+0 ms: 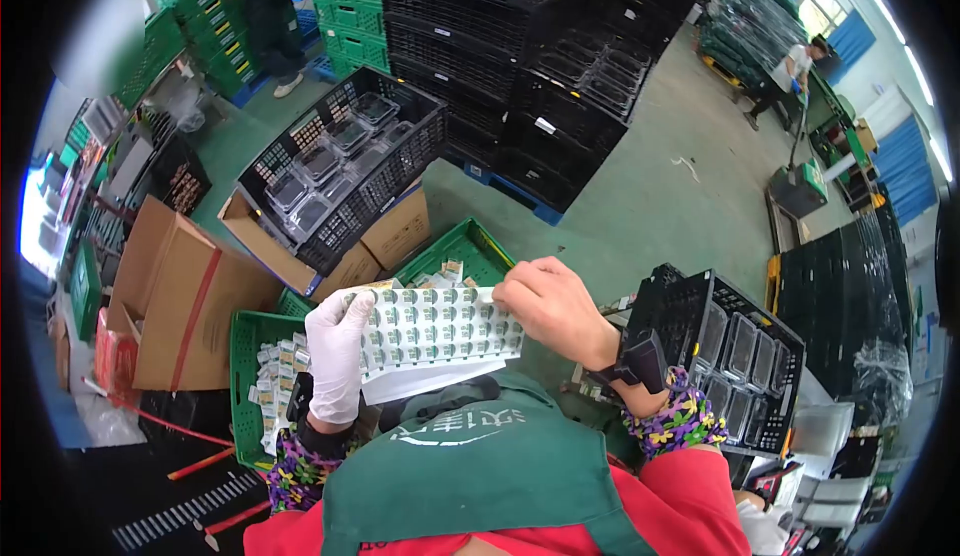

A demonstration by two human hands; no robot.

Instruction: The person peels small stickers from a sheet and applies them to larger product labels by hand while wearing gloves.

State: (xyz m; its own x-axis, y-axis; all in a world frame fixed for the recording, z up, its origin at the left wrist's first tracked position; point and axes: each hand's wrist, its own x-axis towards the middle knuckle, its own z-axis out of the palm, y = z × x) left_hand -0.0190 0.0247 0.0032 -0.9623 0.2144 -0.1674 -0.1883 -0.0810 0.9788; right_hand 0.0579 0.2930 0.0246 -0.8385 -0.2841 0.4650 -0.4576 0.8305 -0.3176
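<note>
A white sheet of labels (440, 326), printed with rows of small green marks, is stretched between my two hands in front of the green apron. My left hand (336, 351), in a white glove, is closed on the sheet's left edge, thumb on top. At the upper right corner my bare right hand (548, 306) pinches the sheet, its fingertips pressed together. Below the labels hangs a plain white strip of paper (435, 381). Beside my left hand, a green crate (243, 381) holds many small printed packs (280, 381). More packs lie in another green crate (478, 241) behind the sheet.
A black crate (390, 201) of clear plastic boxes rests on cardboard cartons ahead. Another black crate (790, 356) with clear boxes stands at my right. Tall stacks of black crates (450, 46) rise behind. Two people (262, 6) (795, 71) are farther off, one by a pallet jack.
</note>
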